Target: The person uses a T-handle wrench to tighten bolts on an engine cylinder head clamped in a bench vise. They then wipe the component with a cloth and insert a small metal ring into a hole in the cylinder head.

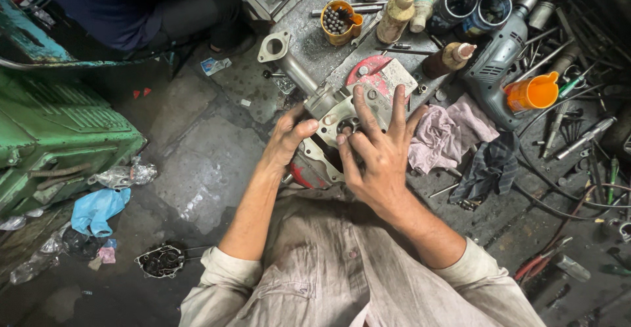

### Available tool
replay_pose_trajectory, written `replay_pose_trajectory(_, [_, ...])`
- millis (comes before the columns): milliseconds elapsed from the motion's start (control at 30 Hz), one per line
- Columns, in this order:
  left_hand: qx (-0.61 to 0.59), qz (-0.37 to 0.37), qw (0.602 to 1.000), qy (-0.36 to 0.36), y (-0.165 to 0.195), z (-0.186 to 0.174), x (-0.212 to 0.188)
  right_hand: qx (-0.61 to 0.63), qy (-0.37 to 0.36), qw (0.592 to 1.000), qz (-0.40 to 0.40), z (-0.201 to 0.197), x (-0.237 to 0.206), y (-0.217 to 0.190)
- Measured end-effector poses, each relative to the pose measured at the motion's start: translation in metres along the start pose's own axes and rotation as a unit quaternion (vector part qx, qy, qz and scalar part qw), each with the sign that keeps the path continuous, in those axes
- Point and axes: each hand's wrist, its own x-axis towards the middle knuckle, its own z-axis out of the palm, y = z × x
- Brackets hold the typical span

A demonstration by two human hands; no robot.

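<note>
Head view, looking down. Centre of frame: grey cast-metal pump housing with a tubular neck and flanged end, lying on a scratched grey steel bench plate; long axis running from 4 o'clock at the body to 10 o'clock at the flange. Left hand at the housing's 8 o'clock edge, fingers curled around the casting's side, thumb on top: closed, gripping the housing. Right hand at 5 o'clock of the round central bore, fingers spread flat over the face, thumb tip at the bore rim; pressing rather than clasping, nothing visibly enclosed. Right hand nearer the bore, left nearer the neck. Beneath the housing: red-painted disc, partly covered. At 3 o'clock: crumpled pale pink rag, soft and stained, and a dark striped cloth. At 2 o'clock: grey plastic-bodied electric drill and orange plastic cup. At 12 o'clock: yellow tub of steel pins. Surfaces oily, matte, gritty.
</note>
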Motion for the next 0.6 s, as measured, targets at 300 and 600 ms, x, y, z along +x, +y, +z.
replay_pose_trajectory(300, [0.046,0.001,0.999,0.013,-0.0013,-0.0010,0.0000,0.000,-0.008,1.000,0.005,-0.0002,0.0011,-0.0014])
replay_pose_trajectory(600, [0.031,-0.014,0.999,0.009,0.0000,0.0004,-0.0020,-0.004,-0.032,0.999,0.019,0.0033,-0.0015,-0.0020])
